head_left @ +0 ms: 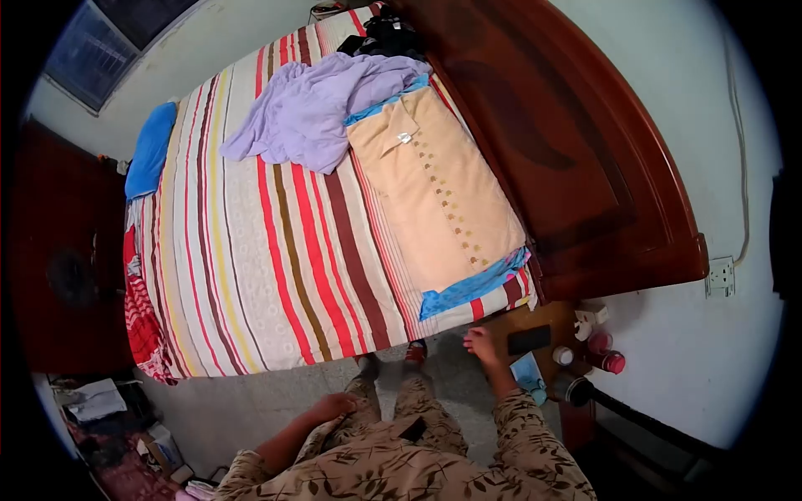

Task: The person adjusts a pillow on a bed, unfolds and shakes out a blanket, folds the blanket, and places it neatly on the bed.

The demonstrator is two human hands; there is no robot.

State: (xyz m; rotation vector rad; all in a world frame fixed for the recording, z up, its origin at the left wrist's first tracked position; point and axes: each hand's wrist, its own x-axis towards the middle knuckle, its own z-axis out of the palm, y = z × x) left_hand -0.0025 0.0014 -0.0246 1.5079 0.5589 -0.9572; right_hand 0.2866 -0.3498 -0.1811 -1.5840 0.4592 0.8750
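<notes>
1. The peach pillow [439, 188] lies flat at the headboard end of the bed, a blue cloth edge [468, 288] showing beneath its near end.
2. It rests on a striped sheet [276, 242] that covers the bed.
3. The right hand [480, 343] is raised just off the near edge of the bed, close to the pillow's near end; its fingers are released and slightly curled.
4. The left hand [336, 407] is low by the patterned trousers, its fingers bent inward; whether they grasp fabric, I cannot tell.
5. A rumpled lavender cloth [313, 104] lies beside the pillow's far end, with black clothing [388, 35] beyond.
6. Right of the right hand, a small table [547, 312] carries a dark flat object [529, 339].
7. A dark wooden headboard [535, 134] stands along the pillow's side.
8. A blue pillow [151, 150] sits at the opposite end.
</notes>
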